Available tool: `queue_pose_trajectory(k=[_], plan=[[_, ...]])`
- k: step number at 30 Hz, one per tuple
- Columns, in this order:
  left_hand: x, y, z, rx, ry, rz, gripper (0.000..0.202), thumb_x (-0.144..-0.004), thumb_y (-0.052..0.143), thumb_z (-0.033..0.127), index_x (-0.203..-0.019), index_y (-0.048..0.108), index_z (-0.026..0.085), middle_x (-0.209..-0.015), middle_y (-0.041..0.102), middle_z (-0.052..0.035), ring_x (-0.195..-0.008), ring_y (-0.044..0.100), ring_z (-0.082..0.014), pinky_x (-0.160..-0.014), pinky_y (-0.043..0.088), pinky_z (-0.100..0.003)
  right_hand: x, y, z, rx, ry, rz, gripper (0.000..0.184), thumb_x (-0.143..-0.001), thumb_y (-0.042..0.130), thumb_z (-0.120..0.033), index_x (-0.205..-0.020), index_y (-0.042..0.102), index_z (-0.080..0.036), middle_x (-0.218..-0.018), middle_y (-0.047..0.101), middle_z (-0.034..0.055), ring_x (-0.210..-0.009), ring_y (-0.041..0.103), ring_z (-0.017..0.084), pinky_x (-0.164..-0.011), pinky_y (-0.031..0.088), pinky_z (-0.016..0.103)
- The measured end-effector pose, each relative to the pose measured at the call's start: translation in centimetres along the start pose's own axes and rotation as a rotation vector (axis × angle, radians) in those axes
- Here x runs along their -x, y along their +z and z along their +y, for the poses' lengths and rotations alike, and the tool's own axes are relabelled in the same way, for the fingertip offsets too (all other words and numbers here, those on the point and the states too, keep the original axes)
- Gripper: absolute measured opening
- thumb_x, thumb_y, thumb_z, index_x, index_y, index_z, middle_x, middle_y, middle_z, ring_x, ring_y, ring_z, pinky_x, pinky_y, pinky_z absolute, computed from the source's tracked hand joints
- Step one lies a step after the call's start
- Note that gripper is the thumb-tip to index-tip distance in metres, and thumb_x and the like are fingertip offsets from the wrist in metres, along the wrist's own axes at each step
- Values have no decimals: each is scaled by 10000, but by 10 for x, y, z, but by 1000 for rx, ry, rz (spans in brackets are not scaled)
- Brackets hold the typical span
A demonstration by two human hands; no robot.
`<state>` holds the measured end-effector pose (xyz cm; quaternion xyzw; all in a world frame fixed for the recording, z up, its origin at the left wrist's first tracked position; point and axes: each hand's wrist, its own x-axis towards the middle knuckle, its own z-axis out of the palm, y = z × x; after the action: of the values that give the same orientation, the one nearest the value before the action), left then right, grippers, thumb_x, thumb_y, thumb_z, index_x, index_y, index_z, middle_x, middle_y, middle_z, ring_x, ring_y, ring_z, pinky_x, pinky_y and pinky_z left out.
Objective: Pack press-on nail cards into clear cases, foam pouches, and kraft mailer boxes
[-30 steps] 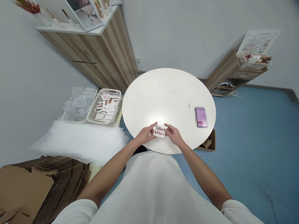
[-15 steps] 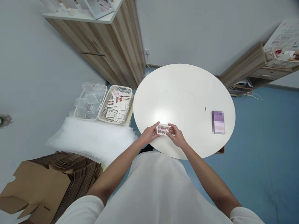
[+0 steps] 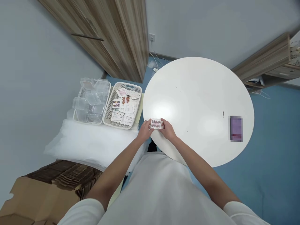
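Observation:
Between my two hands is a small white card of press-on nails (image 3: 156,123), with two rows of pinkish, shiny nails facing up. My left hand (image 3: 144,131) grips its left edge, fingers closed on it. On the opposite edge, my right hand (image 3: 167,129) pinches the card with thumb and fingers. The card is held over the near left rim of a round white table (image 3: 197,93). Left of the table, a white basket (image 3: 107,117) holds many similar cards, some with nails showing and others with printed text.
A second basket (image 3: 76,120) with clear plastic boxes (image 3: 93,97) stands farther left. White foam sheets (image 3: 93,143) and folded brown cardboard (image 3: 44,193) lie nearer. A pixelated purple item (image 3: 236,128) rests on the table's right. A wooden cabinet (image 3: 112,37) rises behind the baskets.
My view has turned left and down, so the table sits farther right. Both hands, still on the nail card, have shifted slightly left toward the baskets.

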<state>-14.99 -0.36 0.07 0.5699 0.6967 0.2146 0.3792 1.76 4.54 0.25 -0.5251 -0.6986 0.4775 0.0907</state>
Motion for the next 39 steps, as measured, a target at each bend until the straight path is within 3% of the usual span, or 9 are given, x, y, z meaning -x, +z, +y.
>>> queue_pose_trajectory(k=[5,9,15,20,28,39], plan=[[-13,4,-12,-133,-69,10,542,-739,522,199,-1256,371,140,-973,486,-84,-827,515,-190,-687,439,-299,-20,20,-6,103,74,8,619,-703,496,-110,-1286,307,-197,-1013,497,80,-910,489,199,-783,428,337],[-11,8,-10,-238,-73,28,558,-743,516,216,-1271,353,142,-1027,485,-106,-914,513,-233,-720,432,-329,-18,25,-7,95,118,43,653,-689,476,-84,-1302,285,-203,-1035,483,91,-913,493,204,-781,437,351],[3,9,-5,-83,-139,37,565,-764,478,241,-1296,312,151,-1133,451,-126,-1005,488,-238,-760,443,-345,2,35,-8,-245,191,148,634,-686,529,-162,-1277,311,-237,-1107,470,68,-959,492,172,-848,440,346],[-3,6,-2,22,-131,68,542,-775,446,221,-1296,315,149,-1159,463,-126,-1058,466,-240,-862,408,-391,-4,45,-15,-447,224,213,616,-685,543,-200,-1259,322,-242,-1158,471,72,-1044,472,169,-895,415,355],[-19,1,-5,122,-75,104,542,-770,455,213,-1293,319,174,-1182,467,-112,-1029,497,-213,-860,425,-374,-26,39,-16,-480,193,267,571,-682,521,-179,-1224,350,-234,-1169,476,74,-1051,474,167,-913,397,366],[-20,4,-9,150,-47,162,519,-759,486,229,-1259,360,171,-1126,492,-99,-970,514,-187,-838,433,-352,-26,34,-20,-549,205,252,508,-665,543,-185,-1149,391,-227,-1175,475,72,-1055,473,159,-911,402,354]])
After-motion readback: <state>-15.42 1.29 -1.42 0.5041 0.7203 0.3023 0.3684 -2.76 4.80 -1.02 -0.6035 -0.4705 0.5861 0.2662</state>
